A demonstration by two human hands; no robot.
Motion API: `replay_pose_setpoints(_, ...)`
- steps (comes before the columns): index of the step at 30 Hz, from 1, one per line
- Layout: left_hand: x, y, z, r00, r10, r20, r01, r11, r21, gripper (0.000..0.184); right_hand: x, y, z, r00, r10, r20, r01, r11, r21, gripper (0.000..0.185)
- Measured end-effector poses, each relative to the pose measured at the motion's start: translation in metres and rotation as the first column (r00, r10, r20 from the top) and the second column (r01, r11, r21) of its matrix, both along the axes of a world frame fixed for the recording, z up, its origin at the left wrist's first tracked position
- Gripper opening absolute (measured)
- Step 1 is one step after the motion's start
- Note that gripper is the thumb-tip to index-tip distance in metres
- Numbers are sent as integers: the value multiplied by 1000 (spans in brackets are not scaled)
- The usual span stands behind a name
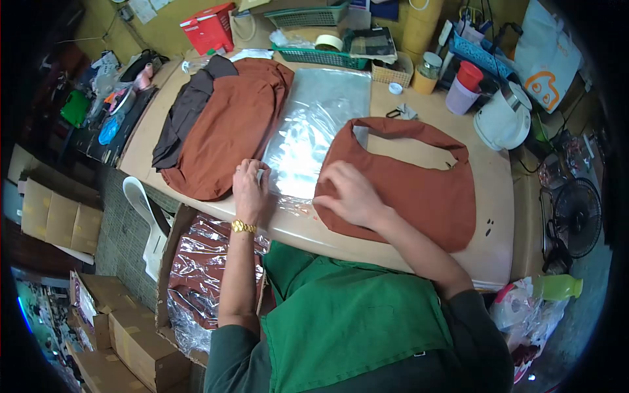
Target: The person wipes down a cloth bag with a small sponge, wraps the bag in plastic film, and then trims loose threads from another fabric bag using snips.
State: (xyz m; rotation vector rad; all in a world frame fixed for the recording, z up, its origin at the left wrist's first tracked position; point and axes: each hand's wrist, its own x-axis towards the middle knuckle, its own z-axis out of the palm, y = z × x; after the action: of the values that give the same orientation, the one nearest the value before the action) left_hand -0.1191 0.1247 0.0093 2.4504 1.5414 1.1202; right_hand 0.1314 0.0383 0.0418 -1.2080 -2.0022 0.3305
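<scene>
My left hand (250,191) rests at the near left edge of a stack of clear plastic bags (327,98), its fingers bent and close together. Whatever those fingers may hold is hidden. To the right, my right hand (354,196) is slightly blurred over the left side of a rust-brown shoulder bag (426,196), thumb apart from the curled fingers and nothing seen between them. This shoulder bag lies flat with its wide handle loop away from me. On the left lies a pile of rust-brown bags (229,131), with dark brown ones (190,124) beside it.
Below the table's left edge, an open carton (169,262) holds plastic-wrapped brown goods. Green baskets (321,57), a yellow-lidded jar (426,72), cups (464,88) and a white appliance (503,121) line the back. A fan (580,216) stands right; more cartons (144,340) stand lower left.
</scene>
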Motion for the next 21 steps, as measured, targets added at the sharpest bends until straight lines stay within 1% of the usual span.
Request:
replay_pose_setpoints(1, 4, -5, 8, 995, -17, 98, 14, 999, 30, 6, -20, 16, -3, 1000, 7, 15, -6, 1000, -21, 43)
replay_pose_setpoints(2, 6, -13, 18, 976, -20, 218, 31, 998, -47, 5, -38, 33, -9, 1000, 10, -18, -9, 999, 50, 37)
replay_pose_setpoints(3, 5, -21, 26, 976, -17, 217, 25, 999, -34, 5, -46, 48, -18, 1000, 16, -19, -15, 998, 63, 37)
replay_pose_setpoints(4, 4, -32, 31, 936, -27, 351, 100, 976, -192, 6, -52, 63, -28, 992, 38, 120, -36, 999, -22, 33)
replay_pose_setpoints(5, 2, -42, 37, 878, -14, 479, 195, 924, -330, 8, -55, 76, -39, 964, 69, 257, -43, 993, -107, 30)
replay_pose_setpoints(6, -3, -52, 48, 908, -75, 412, 276, 848, -453, 10, -54, 89, -51, 981, 93, 170, -80, 993, -82, 22)
replay_pose_setpoints(7, -6, -61, 55, 925, -145, 352, 334, 749, -572, 12, -54, 94, -43, 980, 94, 174, -83, 994, -67, 22)
replay_pose_setpoints(9, -9, -68, 34, 907, -309, 287, 420, 719, -554, 16, -54, 90, -29, 997, 60, -49, -63, 997, -47, 19)
replay_pose_setpoints(10, -3, -66, 35, 931, -328, 158, 356, 731, -582, 29, -52, 84, -18, 998, 39, -48, -37, 999, 27, 17)
replay_pose_setpoints(11, 8, -64, 30, 931, -327, 160, 357, 732, -580, 29, -54, 81, -11, 998, 41, -45, -39, 999, 29, 17)
replay_pose_setpoints(13, 36, -51, 7, 933, -272, 235, 335, 895, -294, 45, -57, 75, -1, 1000, 12, 10, -14, 987, 162, 14)
replay_pose_setpoints(14, 46, -38, -4, 933, -275, 234, 337, 896, -290, 45, -59, 71, 5, 999, 18, 36, -24, 986, 167, 12)
replay_pose_setpoints(15, 55, -22, -15, 953, -299, -55, 272, 918, -288, 51, -61, 71, 4, 999, 16, 37, -22, 985, 170, 12)
replay_pose_setpoints(16, 65, -9, -21, 892, -296, -341, 211, 941, -265, 59, -62, 72, 3, 1000, 10, -2, -9, 953, 302, 11)
replay_pose_setpoints(17, 76, 3, -20, 891, -299, -342, 216, 941, -259, 59, -61, 73, 3, 999, 9, -39, 8, 902, 431, 12)
replay_pose_setpoints(18, 87, 14, -17, 918, -123, -378, 126, 992, -15, 60, -59, 68, 8, 996, 57, -69, -28, 932, 361, 12)
replay_pose_setpoints(19, 94, 20, -21, 928, 59, -368, 30, 973, 229, 62, -58, 58, 15, 996, 53, -67, -25, 931, 364, 12)
replay_pose_setpoints(20, 90, 28, -34, 897, 50, -440, 26, 986, 165, 66, -57, 48, 21, 991, 128, -31, -112, 940, 321, 12)
replay_pose_setpoints(21, 87, 33, -40, 897, 46, -440, 31, 986, 166, 66, -56, 38, 22, 979, 204, -1, -196, 942, 272, 11)
